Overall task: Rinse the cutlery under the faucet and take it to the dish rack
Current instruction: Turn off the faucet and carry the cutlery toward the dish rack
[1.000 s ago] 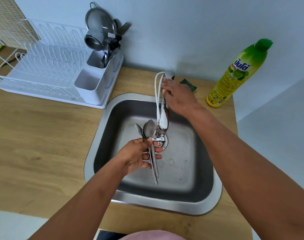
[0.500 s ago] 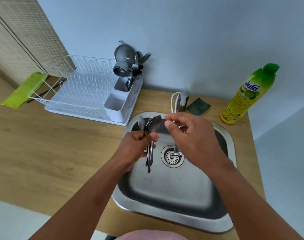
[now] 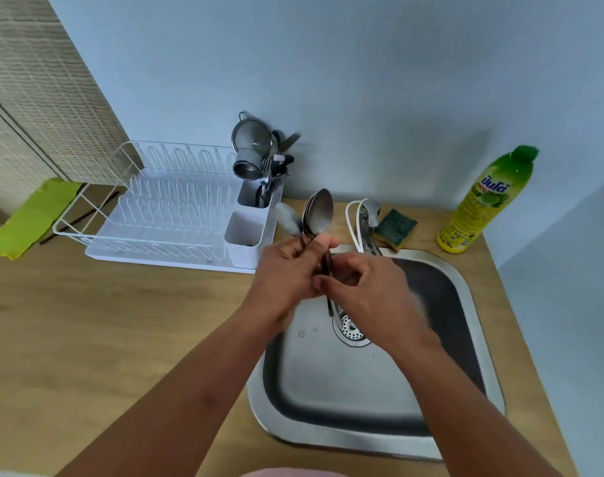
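Note:
My left hand (image 3: pixel 287 273) is shut on a bunch of metal spoons (image 3: pixel 316 215), bowls up, over the sink's (image 3: pixel 465 280) back left corner. My right hand (image 3: pixel 369 290) pinches the handles just below the left hand's grip. The chrome faucet (image 3: pixel 367 218) stands behind the sink; I see no water running. The white dish rack (image 3: pixel 163 215) sits to the left on the counter. Its cutlery holder (image 3: pixel 247 235) has a near compartment and a far one with forks and a strainer (image 3: pixel 254 146).
A green-topped sponge (image 3: pixel 397 227) lies right of the faucet. A yellow-green dish soap bottle (image 3: pixel 488 201) stands at the back right by the wall. A green cloth (image 3: pixel 32 218) lies left of the rack. The wooden counter (image 3: pixel 87 339) spreads out to the left.
My right hand left the faucet handle and came to the spoon handles. My left hand lifted the spoons up and back toward the rack side. The view tilted up.

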